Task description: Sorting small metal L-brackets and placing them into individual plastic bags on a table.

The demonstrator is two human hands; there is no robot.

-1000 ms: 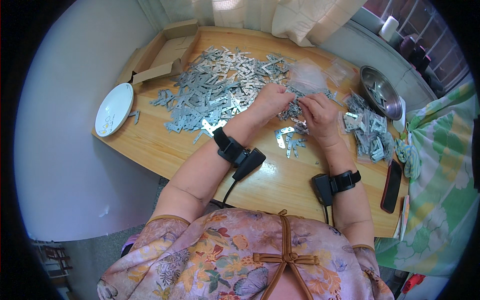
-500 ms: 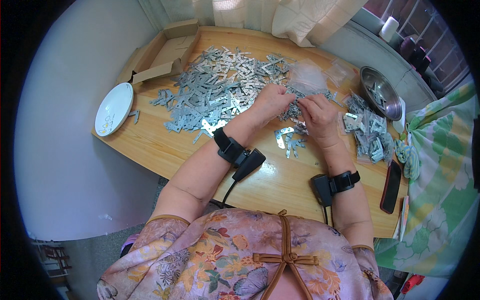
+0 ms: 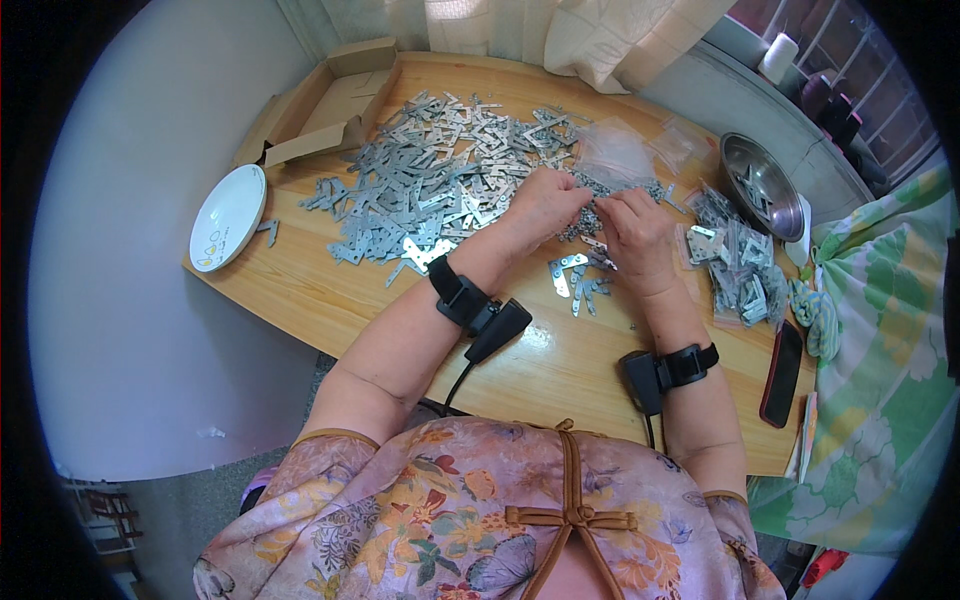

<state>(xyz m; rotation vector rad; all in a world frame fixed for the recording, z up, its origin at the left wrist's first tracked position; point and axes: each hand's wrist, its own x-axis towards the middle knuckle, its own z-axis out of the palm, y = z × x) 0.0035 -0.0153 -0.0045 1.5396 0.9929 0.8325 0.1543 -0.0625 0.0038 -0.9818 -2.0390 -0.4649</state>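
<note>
Pinching w/ L hand (image 3: 546, 209) & R hand (image 3: 641, 236), can't tell on what; amid bracket pile (image 3: 415, 190) to L, hardware heap (image 3: 575, 230) beneath, bagged brackets (image 3: 742, 272) + bowl (image 3: 742, 156) to R.

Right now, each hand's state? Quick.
Left hand: grip closed in a pinch; what it holds, if anything, can't be told.
Right hand: grip closed too; any held item is too small to make out.

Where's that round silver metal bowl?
The silver bowl is at the head view's upper right, just beyond the clear plastic bags of grey metal pieces.
</note>
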